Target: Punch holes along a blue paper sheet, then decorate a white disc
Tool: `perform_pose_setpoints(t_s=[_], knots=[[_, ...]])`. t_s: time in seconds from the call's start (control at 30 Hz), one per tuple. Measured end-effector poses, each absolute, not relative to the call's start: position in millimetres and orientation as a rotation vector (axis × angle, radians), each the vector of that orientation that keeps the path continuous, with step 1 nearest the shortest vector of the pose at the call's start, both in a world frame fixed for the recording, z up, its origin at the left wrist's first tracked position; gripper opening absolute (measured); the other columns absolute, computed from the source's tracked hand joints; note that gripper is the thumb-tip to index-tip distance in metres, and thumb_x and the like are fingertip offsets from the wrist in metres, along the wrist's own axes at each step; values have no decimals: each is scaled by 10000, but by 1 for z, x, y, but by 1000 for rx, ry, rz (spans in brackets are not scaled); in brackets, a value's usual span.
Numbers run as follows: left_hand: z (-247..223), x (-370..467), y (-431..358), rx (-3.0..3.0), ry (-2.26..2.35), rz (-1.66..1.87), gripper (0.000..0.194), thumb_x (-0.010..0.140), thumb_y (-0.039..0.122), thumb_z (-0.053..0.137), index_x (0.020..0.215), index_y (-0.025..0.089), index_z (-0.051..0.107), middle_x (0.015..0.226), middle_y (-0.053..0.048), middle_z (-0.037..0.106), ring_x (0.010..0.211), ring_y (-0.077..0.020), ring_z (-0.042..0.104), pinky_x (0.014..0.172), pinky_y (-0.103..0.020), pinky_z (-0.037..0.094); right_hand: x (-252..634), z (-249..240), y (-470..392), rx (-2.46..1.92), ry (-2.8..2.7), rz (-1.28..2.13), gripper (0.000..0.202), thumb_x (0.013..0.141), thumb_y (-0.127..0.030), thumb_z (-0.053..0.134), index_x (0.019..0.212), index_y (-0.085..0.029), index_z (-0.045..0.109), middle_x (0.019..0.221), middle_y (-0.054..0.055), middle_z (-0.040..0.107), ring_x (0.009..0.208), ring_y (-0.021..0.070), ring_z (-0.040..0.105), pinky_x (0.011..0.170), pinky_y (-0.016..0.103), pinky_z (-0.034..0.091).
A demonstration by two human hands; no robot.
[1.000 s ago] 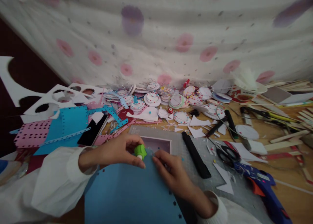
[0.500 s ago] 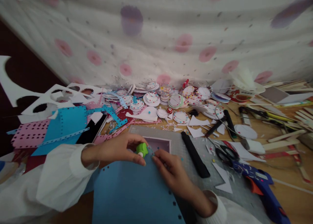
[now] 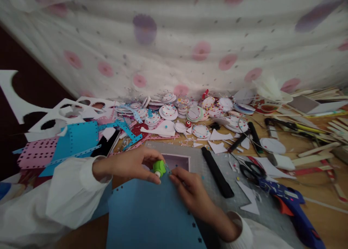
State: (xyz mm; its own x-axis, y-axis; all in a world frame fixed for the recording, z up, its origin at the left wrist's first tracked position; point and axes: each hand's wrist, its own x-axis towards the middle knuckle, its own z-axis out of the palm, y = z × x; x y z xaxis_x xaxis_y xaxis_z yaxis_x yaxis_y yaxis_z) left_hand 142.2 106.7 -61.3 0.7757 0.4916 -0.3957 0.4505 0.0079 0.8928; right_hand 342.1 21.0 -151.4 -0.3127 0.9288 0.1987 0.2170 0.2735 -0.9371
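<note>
A small green craft punch (image 3: 159, 168) with a white button sits in my left hand (image 3: 130, 165), thumb and fingers curled around it. My right hand (image 3: 194, 193) is closed in a pinch just right of the punch. A pale bluish bit shows between its fingertips and the punch, too small and blurred to name. Below both hands lies a blue sheet (image 3: 152, 212) with small flower-shaped holes along its right edge and top left corner. Behind the hands a shallow lilac tray (image 3: 179, 155) is partly hidden.
On the grey cutting mat (image 3: 217, 212) lie a black bar (image 3: 217, 173), scissors (image 3: 252, 169) and a blue glue gun (image 3: 288, 198). Stacked white discs with coloured pins (image 3: 168, 111) line the back. Punched blue paper (image 3: 81, 133) and pink paper (image 3: 38, 153) lie left; wooden sticks (image 3: 312, 158) right.
The view has shifted slightly, and the left arm and blue sheet appear a little further right. Both hands keep nearly the same pose around the punch.
</note>
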Motion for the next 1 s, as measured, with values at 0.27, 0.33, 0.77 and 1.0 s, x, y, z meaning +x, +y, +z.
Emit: perform_pose_setpoints(t_s=[0.27,0.33,0.77,1.0], knots=[[-62,144,107,1819,849,62,299,721,323,799,933,163,662,874,-5,646,856,-153,586,806,-258,457,341,-151,22,-1066,-1716,1053,274,955,-288,422,701,-199,472,609,-41,449,546,97,400,516,219,276],[-64,145,106,1848,840,88,301,724,343,796,929,164,667,858,-3,651,835,-151,587,782,-248,454,342,-151,21,-1072,-1715,1048,274,955,-289,421,701,-200,476,606,-39,456,544,99,403,514,221,276],[-71,145,104,1791,861,88,265,721,357,770,807,138,649,773,-13,650,755,-145,589,733,-258,464,341,-153,19,-1054,-1709,1098,209,952,-300,447,829,-194,578,705,-4,584,638,124,522,583,231,381],[-67,145,97,1858,880,114,256,711,358,766,809,145,667,766,-5,657,754,-152,594,708,-245,452,342,-139,31,-907,-1579,1326,260,910,-384,563,1100,-206,547,1045,61,645,941,166,621,832,295,490]])
